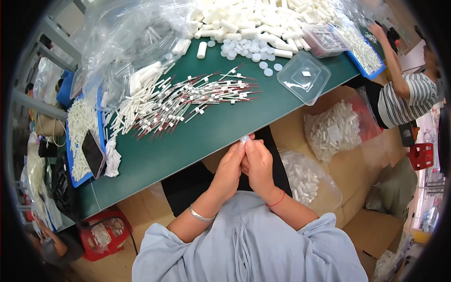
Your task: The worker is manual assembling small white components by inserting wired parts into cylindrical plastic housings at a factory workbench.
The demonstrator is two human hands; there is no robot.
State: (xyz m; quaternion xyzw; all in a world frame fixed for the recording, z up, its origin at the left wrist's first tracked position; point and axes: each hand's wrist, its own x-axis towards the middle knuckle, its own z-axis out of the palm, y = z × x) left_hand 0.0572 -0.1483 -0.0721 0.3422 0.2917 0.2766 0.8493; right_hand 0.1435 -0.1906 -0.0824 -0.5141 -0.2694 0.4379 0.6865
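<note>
My left hand [229, 165] and my right hand [259, 162] meet in front of the table's near edge, thumbs side by side. Both are closed around a small whitish translucent piece [244, 139]; only its top shows, and the fingers hide the rest. Beyond them on the green table [197, 145] lies a heap of thin wire leads [202, 96] with white connectors and red ends. Slim white sticks [134, 105] are piled to its left. Farther back are translucent round discs [244, 47] and a mound of white cylinders [263, 21].
A clear plastic lid [304, 77] lies at the table's right edge. Blue trays of white pieces stand left [101, 117] and right [376, 73], a phone [94, 154] leaning on the left one. Filled bags [333, 129] sit on the floor. Another person [406, 98] works at the right.
</note>
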